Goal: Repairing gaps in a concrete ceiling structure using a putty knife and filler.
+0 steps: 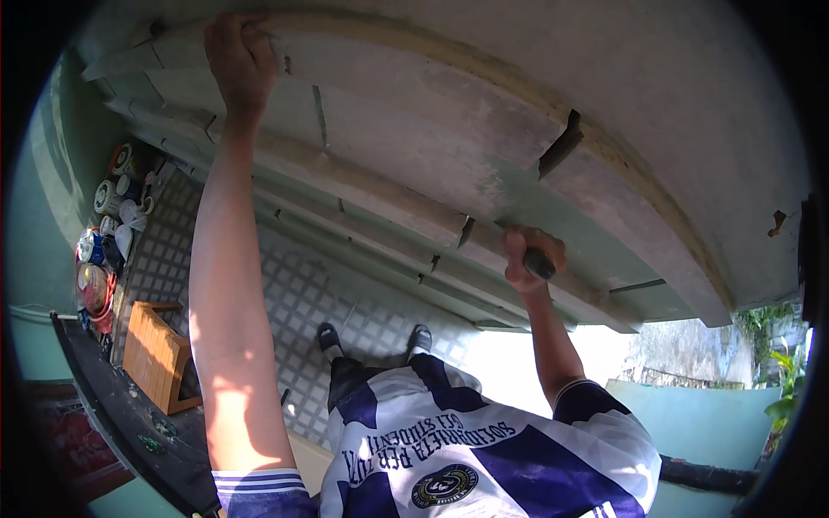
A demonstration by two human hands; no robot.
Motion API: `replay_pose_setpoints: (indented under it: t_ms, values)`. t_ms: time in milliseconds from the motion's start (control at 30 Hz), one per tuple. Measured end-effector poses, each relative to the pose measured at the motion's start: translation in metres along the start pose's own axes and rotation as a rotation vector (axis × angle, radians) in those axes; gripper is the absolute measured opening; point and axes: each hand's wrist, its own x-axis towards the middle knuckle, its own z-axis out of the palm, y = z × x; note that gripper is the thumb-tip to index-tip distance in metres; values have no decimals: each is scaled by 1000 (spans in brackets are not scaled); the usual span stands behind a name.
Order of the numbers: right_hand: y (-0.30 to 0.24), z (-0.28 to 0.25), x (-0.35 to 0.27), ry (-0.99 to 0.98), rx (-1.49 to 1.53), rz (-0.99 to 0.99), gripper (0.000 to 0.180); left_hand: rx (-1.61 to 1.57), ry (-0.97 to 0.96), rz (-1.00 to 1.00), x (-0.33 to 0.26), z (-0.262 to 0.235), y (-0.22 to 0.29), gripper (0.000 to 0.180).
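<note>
My left hand (pixel 240 62) is raised at the upper left. Its fingers are curled onto the top ledge (pixel 414 95) of a pale, weathered wall with several long horizontal ridges. My right hand (pixel 521 259), closed in a fist, is against a lower ridge (pixel 371 186) right of centre. From the fist sticks the rounded end of a dark tool handle (pixel 541 264); the tool's working end is hidden, so its kind does not show. Above this hand is a greenish painted panel (pixel 527 197) with pale, rubbed patches.
Dark gaps (pixel 561 145) cut across the ridges. A wooden stool (pixel 155 358) stands at the left, near paint tubs (pixel 108 197) and a red bucket (pixel 102 302) by the wall. My feet are on a tiled floor (pixel 285 276). Plants (pixel 784 380) grow at the far right.
</note>
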Motion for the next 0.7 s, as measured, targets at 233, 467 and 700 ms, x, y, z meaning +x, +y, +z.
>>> replay_pose_setpoints:
  t_ms: [233, 467, 700]
  values:
    - [4, 15, 3, 23, 28, 52, 19, -18, -6, -12, 1, -2, 4, 18]
    - [-4, 17, 7, 43, -109, 48, 17, -49, -38, -63, 2, -7, 6, 17]
    - [2, 9, 1, 65, 51, 128, 20, -65, -26, -64, 3, -5, 12, 16]
